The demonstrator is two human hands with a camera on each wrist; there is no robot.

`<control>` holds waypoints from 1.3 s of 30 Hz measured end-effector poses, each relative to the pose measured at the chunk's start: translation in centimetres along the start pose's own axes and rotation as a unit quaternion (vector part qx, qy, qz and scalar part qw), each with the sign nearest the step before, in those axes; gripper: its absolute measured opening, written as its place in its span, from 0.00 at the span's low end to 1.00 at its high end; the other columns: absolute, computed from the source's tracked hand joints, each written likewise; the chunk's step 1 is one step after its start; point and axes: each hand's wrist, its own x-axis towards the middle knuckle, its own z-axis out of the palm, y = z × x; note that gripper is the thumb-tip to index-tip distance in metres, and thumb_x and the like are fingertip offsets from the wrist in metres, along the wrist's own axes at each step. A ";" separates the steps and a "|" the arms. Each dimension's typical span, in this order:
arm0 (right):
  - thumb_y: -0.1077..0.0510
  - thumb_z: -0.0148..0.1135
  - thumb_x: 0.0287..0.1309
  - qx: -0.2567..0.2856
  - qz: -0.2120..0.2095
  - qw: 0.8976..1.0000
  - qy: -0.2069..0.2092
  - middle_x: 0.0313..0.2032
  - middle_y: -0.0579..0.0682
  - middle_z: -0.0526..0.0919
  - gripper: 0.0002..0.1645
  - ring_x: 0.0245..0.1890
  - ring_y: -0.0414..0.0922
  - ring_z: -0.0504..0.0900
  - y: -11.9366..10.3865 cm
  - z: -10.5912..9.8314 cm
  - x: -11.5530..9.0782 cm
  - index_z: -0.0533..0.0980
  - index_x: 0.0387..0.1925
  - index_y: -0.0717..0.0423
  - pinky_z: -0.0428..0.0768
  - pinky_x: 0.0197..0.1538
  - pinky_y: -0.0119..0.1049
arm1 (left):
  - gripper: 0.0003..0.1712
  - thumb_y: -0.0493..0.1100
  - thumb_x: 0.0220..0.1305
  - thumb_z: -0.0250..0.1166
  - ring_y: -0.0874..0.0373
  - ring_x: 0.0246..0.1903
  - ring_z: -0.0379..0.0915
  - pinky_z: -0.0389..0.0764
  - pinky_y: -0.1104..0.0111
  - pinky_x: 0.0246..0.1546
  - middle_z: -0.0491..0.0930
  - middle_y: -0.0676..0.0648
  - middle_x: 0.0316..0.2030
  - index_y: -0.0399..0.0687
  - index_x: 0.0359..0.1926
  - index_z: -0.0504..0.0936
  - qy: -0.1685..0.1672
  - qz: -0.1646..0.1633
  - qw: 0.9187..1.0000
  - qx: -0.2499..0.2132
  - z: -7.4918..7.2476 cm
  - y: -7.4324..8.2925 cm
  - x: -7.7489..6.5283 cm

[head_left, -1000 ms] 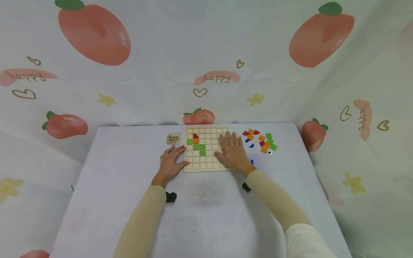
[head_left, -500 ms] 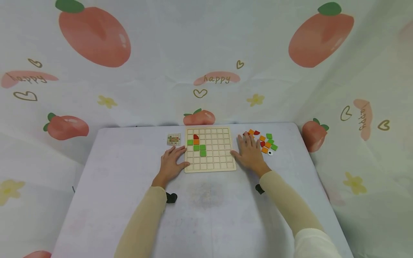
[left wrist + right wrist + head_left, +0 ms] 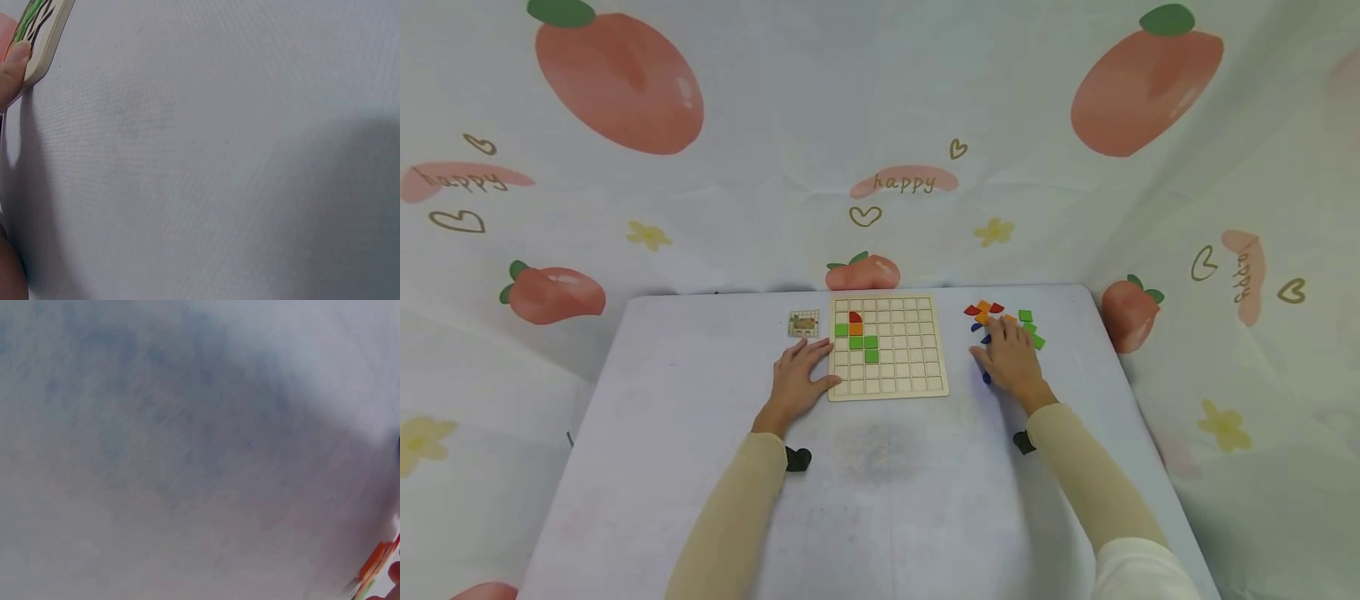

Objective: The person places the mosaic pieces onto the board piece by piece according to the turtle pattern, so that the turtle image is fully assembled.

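Note:
My left hand (image 3: 795, 383) rests at the left edge of a wooden grid board (image 3: 910, 367), its thumb on the rim; the left wrist view shows the thumb (image 3: 12, 72) on the board's corner. Several green squares (image 3: 871, 356), an orange square (image 3: 856, 329) and a red quarter-circle (image 3: 855, 317) lie in the board's cells. Over the loose pieces to the right, my right hand (image 3: 1015, 362) reaches down with extended fingers and covers part of the pile. An orange piece (image 3: 376, 559) appears near its fingertips in the right wrist view. Whether it touches a piece I cannot tell.
A small picture card (image 3: 803, 323) lies left of the board. Loose green squares (image 3: 1026, 316), red pieces (image 3: 996, 307), orange squares (image 3: 982, 307) and blue pieces (image 3: 976, 327) lie around the right hand. A patterned cloth (image 3: 775, 233) hangs behind the table (image 3: 700, 375).
My right hand has moved right, off the board and onto the loose pieces. The left hand stays in place, and the pieces on the board look unchanged.

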 end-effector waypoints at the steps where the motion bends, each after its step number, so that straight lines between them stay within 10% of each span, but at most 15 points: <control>1: 0.37 0.51 0.73 0.004 0.005 1.000 0.003 0.76 0.66 0.53 0.47 0.77 0.66 0.53 0.2 0.0 -0.1 0.51 0.78 0.61 0.49 0.79 0.64 | 0.41 0.59 0.65 0.69 0.46 0.81 0.43 0.48 0.42 0.75 0.63 0.53 0.77 0.58 0.75 0.67 0.000 0.001 1.000 0.000 0.0 0.0 0.0; 20: 0.50 0.54 0.75 0.034 0.080 0.994 0.062 0.65 0.69 0.64 0.31 0.65 0.66 0.61 2.6 -0.5 0.4 0.66 0.66 0.69 0.66 0.71 0.62 | 0.41 0.58 0.65 0.69 0.46 0.81 0.42 0.46 0.43 0.76 0.63 0.54 0.78 0.57 0.76 0.67 0.003 0.002 1.000 0.002 -0.1 0.0 0.0; 39: 0.53 0.58 0.72 0.105 0.118 0.984 0.082 0.63 0.67 0.66 0.21 0.66 0.64 0.59 1.9 -1.0 0.6 0.74 0.52 0.69 0.62 0.71 0.59 | 0.40 0.60 0.65 0.68 0.47 0.81 0.42 0.46 0.43 0.76 0.62 0.55 0.78 0.59 0.75 0.67 -0.001 0.004 1.000 -0.001 0.0 -0.2 0.1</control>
